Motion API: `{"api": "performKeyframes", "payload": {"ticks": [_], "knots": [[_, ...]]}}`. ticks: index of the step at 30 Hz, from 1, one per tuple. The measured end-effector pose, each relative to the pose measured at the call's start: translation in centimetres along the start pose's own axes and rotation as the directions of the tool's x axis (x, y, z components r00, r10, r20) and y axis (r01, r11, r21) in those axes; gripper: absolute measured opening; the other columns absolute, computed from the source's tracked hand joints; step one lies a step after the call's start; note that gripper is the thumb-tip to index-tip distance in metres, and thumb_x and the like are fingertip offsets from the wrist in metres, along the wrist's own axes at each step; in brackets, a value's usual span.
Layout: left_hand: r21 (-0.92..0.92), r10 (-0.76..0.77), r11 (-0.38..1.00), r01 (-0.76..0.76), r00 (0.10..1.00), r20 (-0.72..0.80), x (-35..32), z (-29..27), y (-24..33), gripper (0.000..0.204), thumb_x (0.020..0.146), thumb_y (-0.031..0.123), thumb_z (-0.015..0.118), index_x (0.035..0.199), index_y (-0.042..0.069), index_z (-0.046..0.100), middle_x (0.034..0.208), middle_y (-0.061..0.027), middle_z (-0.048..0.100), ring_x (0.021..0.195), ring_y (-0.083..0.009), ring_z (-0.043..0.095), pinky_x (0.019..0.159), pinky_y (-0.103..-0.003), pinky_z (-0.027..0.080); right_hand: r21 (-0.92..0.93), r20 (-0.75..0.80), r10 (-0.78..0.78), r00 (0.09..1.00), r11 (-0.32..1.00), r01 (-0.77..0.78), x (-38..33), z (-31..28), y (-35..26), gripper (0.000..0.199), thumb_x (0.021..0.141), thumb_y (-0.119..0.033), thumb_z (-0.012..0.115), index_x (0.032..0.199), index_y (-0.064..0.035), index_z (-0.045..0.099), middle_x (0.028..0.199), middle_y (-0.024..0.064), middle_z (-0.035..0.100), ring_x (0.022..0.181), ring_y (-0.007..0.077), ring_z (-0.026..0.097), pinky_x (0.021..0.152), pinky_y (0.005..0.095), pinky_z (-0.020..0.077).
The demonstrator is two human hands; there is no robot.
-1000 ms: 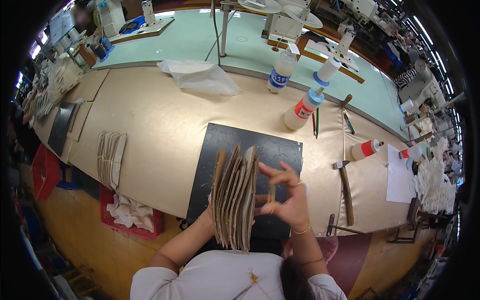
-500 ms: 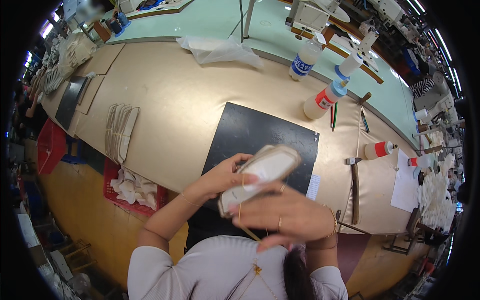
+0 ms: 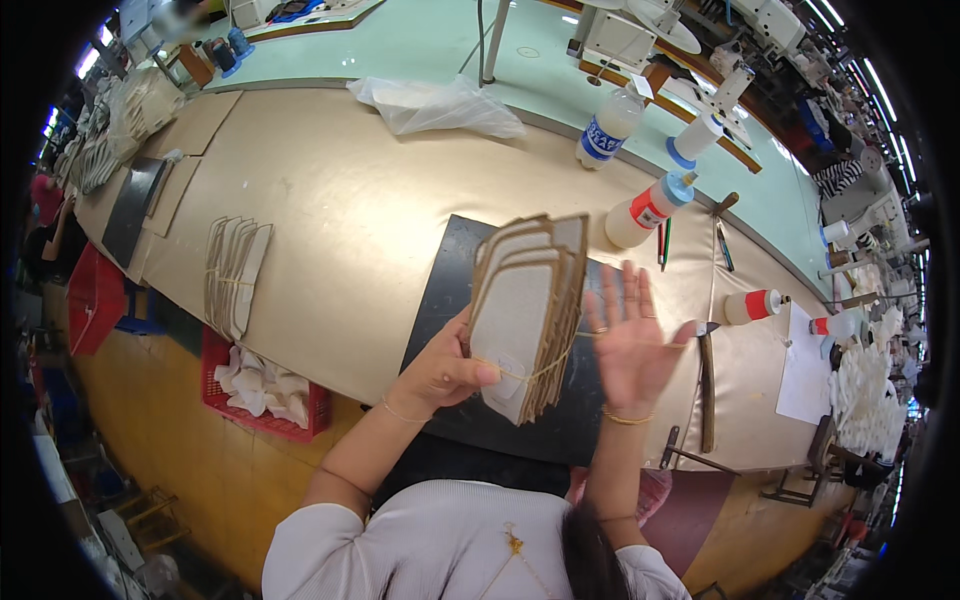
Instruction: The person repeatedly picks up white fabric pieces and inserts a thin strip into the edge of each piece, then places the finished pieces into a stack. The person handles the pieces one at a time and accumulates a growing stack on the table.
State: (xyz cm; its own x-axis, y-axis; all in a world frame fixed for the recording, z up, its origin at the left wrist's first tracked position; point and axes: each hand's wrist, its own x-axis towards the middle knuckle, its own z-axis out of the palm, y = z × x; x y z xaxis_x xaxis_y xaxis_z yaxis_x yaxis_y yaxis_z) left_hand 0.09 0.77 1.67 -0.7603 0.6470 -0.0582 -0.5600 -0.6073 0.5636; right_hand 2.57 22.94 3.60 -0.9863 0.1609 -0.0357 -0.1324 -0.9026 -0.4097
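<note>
Now the left hand grips the raised bundle alone — right hand released, grip open.

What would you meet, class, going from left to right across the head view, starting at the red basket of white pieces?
Red basket → left hand → banded stack of card pieces → right hand → small red-capped white bottle → white paper sheet.
</note>
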Motion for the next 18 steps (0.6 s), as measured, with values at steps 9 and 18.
{"api": "performKeyframes", "payload": {"ticks": [9,18], "knots": [[0.625,-0.545,0.675,0.391,0.836,0.066,-0.4,-0.9,4.7,0.089,0.069,0.035,0.08,0.139,0.002,0.038,0.11,-0.0066,0.062,0.099,-0.0122,0.058,0.083,-0.028,0.048,-0.63,0.129,0.207,0.97,0.772,-0.082,-1.7,2.3,1.7,0.129,0.043,-0.055,0.089,0.142,-0.0016,0.025,0.141,0.0214,0.037,0.124,0.0282,0.046,0.105,0.0402,0.0385],[0.937,-0.128,0.233,0.26,0.963,-0.236,-3.2,0.0,7.0,0.086,0.067,0.041,0.079,0.13,-0.001,0.038,0.096,-0.024,0.064,0.084,-0.0315,0.066,0.074,-0.035,0.051,-0.661,0.455,0.687,0.567,-0.167,0.732,0.2,8.5,3.9,0.094,0.052,-0.051,0.082,0.131,-0.0113,0.05,0.128,0.0033,0.056,0.121,0.0269,0.05,0.11,0.0542,0.0192]]}}
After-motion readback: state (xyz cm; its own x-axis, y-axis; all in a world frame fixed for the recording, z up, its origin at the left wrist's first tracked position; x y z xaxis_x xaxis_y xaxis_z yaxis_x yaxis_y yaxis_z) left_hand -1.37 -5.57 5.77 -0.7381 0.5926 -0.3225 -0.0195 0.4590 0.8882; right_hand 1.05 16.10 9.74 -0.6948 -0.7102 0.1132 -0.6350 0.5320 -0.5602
